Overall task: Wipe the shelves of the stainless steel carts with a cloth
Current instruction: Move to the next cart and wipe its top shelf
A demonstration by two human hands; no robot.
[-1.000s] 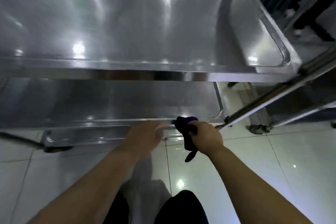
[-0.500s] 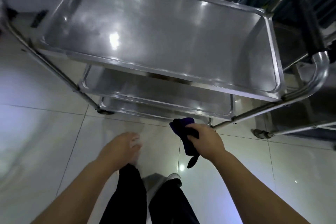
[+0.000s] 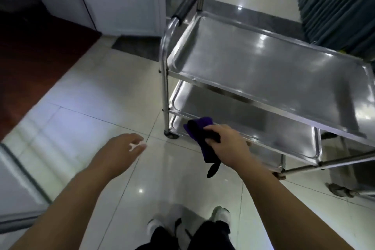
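Beside the cart's lower shelves, the bunched dark purple cloth (image 3: 199,136) sits gripped in the right hand (image 3: 228,145); the three-shelf stainless steel cart (image 3: 263,71) now lies further right than half a second ago. Left hand (image 3: 123,149) hangs loosely spread over the glossy tiled floor (image 3: 97,95). Cart's right end is cut off.

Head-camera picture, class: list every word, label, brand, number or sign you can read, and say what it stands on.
None can be read in this view.
The steel cart, its black handle and its shelves carry no visible lettering.
The purple cloth in the right hand is plain.
The white panels and floor tiles show only glare.
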